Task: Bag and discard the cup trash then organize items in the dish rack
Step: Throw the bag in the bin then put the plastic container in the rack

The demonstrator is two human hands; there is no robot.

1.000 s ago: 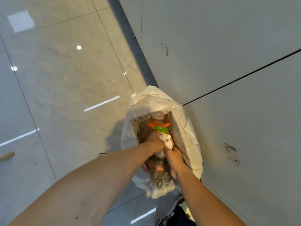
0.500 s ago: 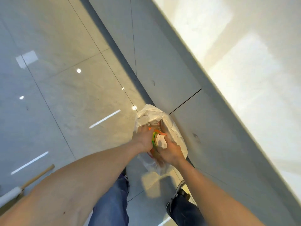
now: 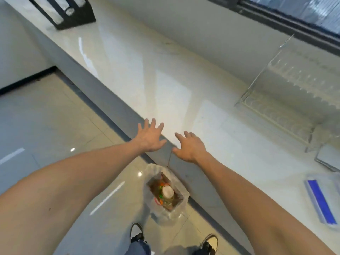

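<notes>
A white plastic bag (image 3: 179,190) stands open on the floor against the counter base, just ahead of my shoes. Inside it lies cup trash (image 3: 167,192) with a white lid and orange and green bits. My left hand (image 3: 150,138) and my right hand (image 3: 190,146) hover above the bag at the counter's front edge, fingers spread, holding nothing. A clear dish rack (image 3: 287,100) sits on the white counter (image 3: 147,70) at the right, under the window.
A black slatted holder (image 3: 73,13) stands on the counter at the far left. A clear lid or board with a blue strip (image 3: 322,201) lies at the counter's right edge. The grey tiled floor (image 3: 46,116) stretches to the left.
Both hands have let go of the cup trash and the bag and risen to counter height. The view has lifted from the bag to the counter and dish rack.
</notes>
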